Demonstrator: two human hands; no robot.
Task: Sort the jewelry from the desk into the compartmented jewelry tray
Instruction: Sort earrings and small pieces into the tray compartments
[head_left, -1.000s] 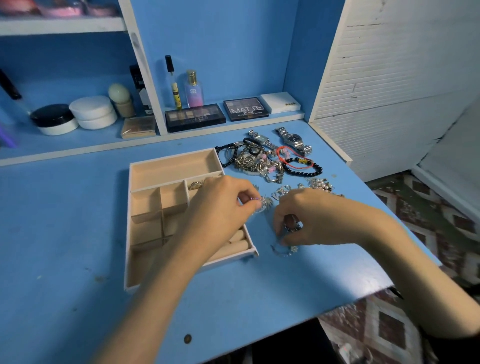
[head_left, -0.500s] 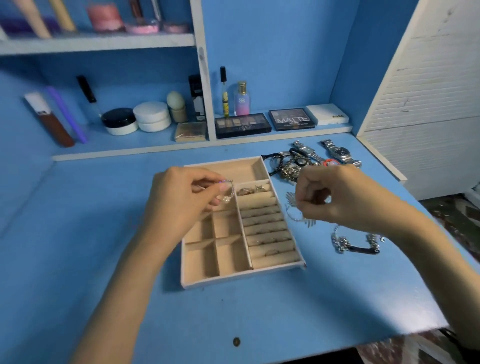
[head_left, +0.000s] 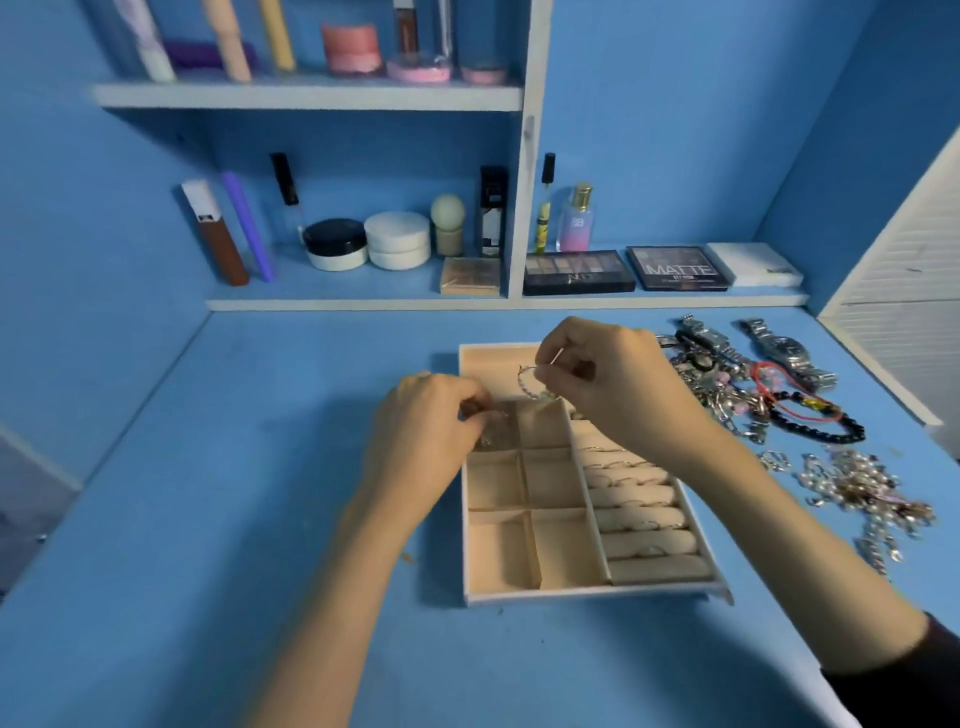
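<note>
Over the jewelry tray (head_left: 597, 593) on the tabletop (head_left: 208, 519), the right hand (head_left: 618, 389) is pinching a thin hoop (head_left: 523, 385) in its grip, the left hand (head_left: 426, 421) pinching a blurred silvery piece (head_left: 491, 437), half hidden by fingers.

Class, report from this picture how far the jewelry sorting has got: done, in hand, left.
Done: a few rings sit in the padded rolls of the tray. In hand: the left hand pinches a silver piece at the top-left small compartment; the right hand holds a thin hoop over the long back section. Left: most of it, the watches, bead bracelet and tangled piles on the desk.
</note>
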